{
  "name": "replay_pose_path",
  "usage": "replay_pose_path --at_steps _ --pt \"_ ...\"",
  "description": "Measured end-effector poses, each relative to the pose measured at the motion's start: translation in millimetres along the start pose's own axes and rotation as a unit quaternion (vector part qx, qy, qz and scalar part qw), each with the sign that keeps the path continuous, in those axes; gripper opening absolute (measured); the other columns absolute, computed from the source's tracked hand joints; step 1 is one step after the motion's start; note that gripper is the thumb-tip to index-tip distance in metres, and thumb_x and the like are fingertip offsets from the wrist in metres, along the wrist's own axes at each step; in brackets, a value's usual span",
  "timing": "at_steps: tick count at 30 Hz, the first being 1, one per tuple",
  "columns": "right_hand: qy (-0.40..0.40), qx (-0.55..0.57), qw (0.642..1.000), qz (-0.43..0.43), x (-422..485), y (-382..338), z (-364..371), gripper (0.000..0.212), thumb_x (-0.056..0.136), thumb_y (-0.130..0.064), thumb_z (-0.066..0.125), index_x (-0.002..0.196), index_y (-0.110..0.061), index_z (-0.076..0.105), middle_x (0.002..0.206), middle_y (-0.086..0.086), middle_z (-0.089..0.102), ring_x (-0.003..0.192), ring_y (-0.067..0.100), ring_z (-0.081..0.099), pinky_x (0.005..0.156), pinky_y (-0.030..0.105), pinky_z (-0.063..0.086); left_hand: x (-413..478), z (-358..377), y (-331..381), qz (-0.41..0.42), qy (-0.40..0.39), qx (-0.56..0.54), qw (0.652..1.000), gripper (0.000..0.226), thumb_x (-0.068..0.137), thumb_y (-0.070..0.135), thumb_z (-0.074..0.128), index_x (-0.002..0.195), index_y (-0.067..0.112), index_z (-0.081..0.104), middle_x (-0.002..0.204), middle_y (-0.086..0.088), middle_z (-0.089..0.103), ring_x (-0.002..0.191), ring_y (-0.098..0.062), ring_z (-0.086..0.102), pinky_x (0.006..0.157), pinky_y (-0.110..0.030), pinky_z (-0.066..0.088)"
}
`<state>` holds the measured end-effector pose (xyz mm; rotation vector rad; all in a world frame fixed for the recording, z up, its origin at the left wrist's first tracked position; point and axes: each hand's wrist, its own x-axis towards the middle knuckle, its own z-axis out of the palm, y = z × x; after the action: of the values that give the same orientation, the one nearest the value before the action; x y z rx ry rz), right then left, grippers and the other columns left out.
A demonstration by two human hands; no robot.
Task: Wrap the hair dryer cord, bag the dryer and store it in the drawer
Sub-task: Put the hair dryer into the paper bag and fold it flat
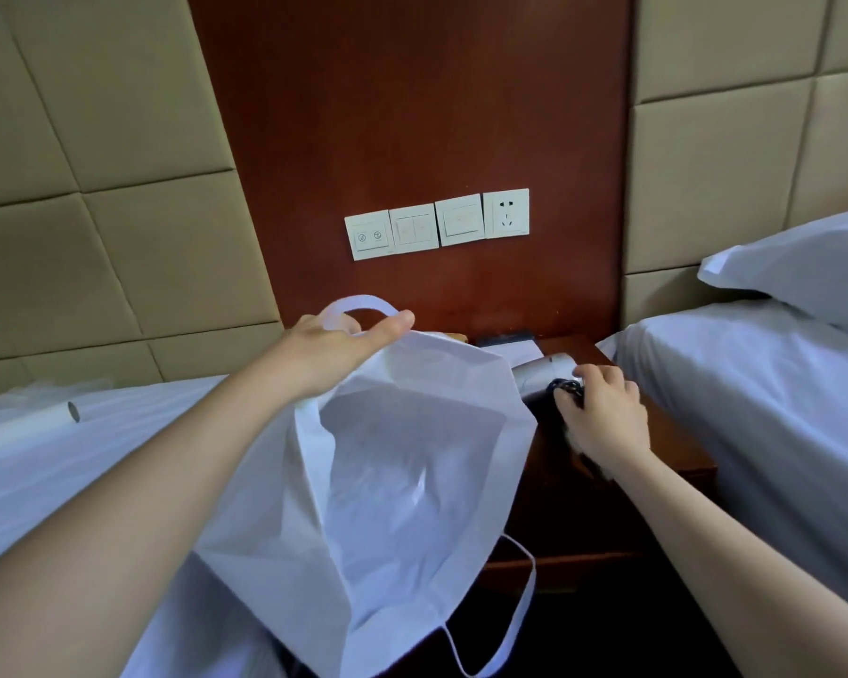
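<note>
A white fabric bag (392, 472) hangs open in front of me, its mouth facing up. My left hand (343, 349) grips one handle loop and the bag's upper edge. The other handle dangles at the bottom right. The silver and black hair dryer (542, 379) lies on the wooden nightstand (608, 506), right of the bag and partly hidden by it. My right hand (603, 413) grips the dryer at its dark handle, where the black cord is wound. No drawer front is visible.
A bed with white sheets (755, 408) and a pillow (804, 271) stands on the right. Another bed (69, 472) on the left carries a white roll (35, 423). Wall switches and a socket (436, 227) sit on the wood panel above. A card (520, 352) lies at the nightstand's back.
</note>
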<state>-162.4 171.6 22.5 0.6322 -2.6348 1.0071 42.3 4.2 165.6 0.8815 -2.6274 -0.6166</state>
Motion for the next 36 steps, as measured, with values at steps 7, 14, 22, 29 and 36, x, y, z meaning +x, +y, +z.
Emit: replay_pose_path --at_steps 7,14,22,29,36 --pt "-0.122 0.068 0.986 0.096 11 17 12 0.068 0.081 -0.038 0.067 0.128 -0.005 0.031 0.131 0.021 0.042 0.118 0.046 0.046 0.094 0.045 0.039 10 18 9 -0.041 0.083 0.012 0.996 0.069 0.086 0.071 0.020 0.061 0.008 0.021 0.061 -0.019 0.039 0.091 -0.046 0.053 0.078 -0.043 0.045" --pt "-0.108 0.032 0.988 0.104 17 15 26 0.091 0.071 -0.037 0.077 0.137 -0.014 0.018 0.130 0.017 0.045 0.115 0.043 0.050 0.087 0.045 0.044 17 31 6 -0.030 0.075 0.026 0.996 0.060 0.092 0.060 0.024 0.051 0.016 0.021 0.054 -0.005 0.027 0.050 -0.021 0.029 0.052 -0.031 0.023" --pt "-0.084 0.105 0.987 0.090 19 25 34 0.066 0.078 -0.031 0.072 0.127 -0.013 0.030 0.122 0.019 0.049 0.110 0.045 0.051 0.089 0.044 0.043 17 29 3 -0.040 0.074 0.017 0.996 0.057 0.093 0.056 0.025 0.055 0.015 0.016 0.050 -0.003 0.022 0.046 -0.021 0.024 0.048 -0.032 0.020" --pt "-0.066 0.235 0.964 0.108 24 38 23 0.072 0.074 -0.030 0.076 0.128 -0.017 0.031 0.118 0.012 0.055 0.095 0.033 0.062 0.071 0.045 0.058 20 22 2 -0.031 0.091 0.008 0.995 0.054 0.095 0.053 0.025 0.058 0.015 0.015 0.052 -0.003 0.021 0.048 -0.021 0.024 0.050 -0.033 0.020" --pt "-0.009 0.385 0.923 0.016 10 27 -18 0.062 0.077 -0.024 0.074 0.128 -0.017 0.038 0.109 0.003 0.061 0.076 0.018 0.065 0.055 0.020 0.052 20 26 7 -0.047 0.093 -0.006 0.995 0.053 0.093 0.053 0.026 0.058 0.015 0.017 0.056 -0.006 0.024 0.049 -0.022 0.026 0.050 -0.033 0.021"
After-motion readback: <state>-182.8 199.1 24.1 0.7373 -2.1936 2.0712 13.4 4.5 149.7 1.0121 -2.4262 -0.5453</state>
